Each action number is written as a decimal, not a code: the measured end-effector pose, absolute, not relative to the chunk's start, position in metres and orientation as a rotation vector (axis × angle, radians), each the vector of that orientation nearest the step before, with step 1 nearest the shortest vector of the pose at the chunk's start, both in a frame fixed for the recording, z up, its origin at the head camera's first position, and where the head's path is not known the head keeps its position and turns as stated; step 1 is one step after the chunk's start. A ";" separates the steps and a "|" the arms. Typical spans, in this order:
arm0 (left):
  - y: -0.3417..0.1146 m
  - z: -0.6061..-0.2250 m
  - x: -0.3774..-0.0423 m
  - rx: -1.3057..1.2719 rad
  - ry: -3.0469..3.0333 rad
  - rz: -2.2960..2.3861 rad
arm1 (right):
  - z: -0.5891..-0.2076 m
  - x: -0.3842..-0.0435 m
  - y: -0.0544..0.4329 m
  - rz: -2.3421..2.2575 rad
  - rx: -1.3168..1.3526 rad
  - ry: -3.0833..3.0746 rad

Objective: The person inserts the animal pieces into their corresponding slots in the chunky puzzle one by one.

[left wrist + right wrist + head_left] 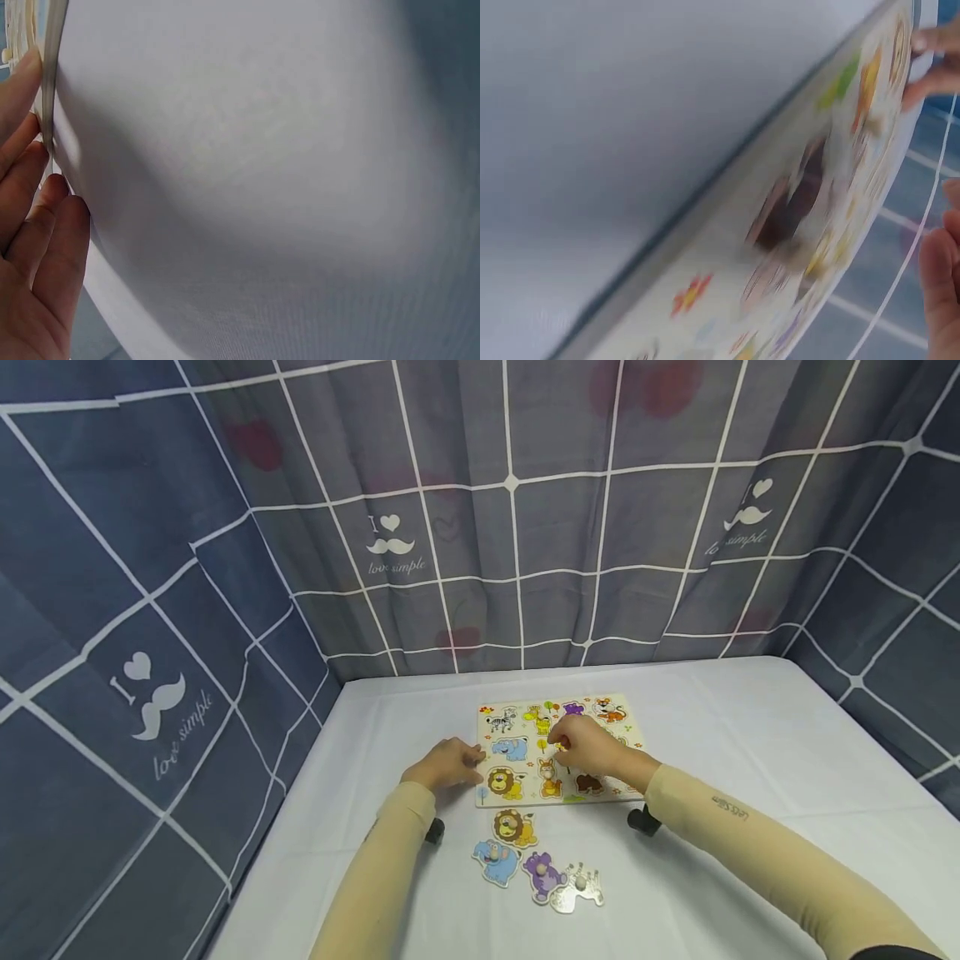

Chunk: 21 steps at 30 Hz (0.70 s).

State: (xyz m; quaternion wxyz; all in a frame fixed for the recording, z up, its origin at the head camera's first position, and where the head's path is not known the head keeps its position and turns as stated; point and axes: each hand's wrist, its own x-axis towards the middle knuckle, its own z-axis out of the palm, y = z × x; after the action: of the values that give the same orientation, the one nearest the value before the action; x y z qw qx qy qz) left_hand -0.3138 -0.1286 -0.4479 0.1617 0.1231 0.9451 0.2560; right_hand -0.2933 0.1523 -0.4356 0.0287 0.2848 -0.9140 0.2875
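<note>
A wooden animal puzzle board [534, 799] lies on the white table. My left hand [447, 763] is at its left edge; in the left wrist view the fingers [71, 240], fairly straight, touch the board's edge. Above the board's middle right, my right hand [588, 746] hovers with bent fingers and a gap between thumb and forefinger, nothing visible in it. It hides part of the board. The right wrist view shows only its fingertips [939, 262] at the right side, beside a blurred brown animal piece [799, 195] with a knob.
In front of the board lie loose knobbed pieces: a lion [514, 828], a blue elephant [497, 862], a purple animal [543, 877] and a pale, glare-covered one [577, 890]. The table [720, 827] is ringed by dark checked curtains [555, 552] behind and at both sides.
</note>
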 end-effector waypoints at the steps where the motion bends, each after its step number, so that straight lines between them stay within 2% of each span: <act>1: -0.129 -0.448 -0.314 0.353 2.698 0.730 | -0.435 -0.290 0.149 0.886 0.901 -2.816; 13: -0.130 -0.455 -0.315 0.334 2.701 0.718 | -0.436 -0.260 0.124 1.006 1.163 -2.792; 21: -0.131 -0.454 -0.317 0.372 2.705 0.721 | -0.437 -0.242 0.119 1.144 1.247 -2.851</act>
State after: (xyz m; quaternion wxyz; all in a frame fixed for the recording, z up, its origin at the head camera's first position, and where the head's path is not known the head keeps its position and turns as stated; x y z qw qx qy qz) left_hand -0.3170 -0.1308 -0.4538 0.1582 0.1302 0.9458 0.2521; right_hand -0.2422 0.1188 -0.4368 -0.0866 0.3748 -0.8567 0.3437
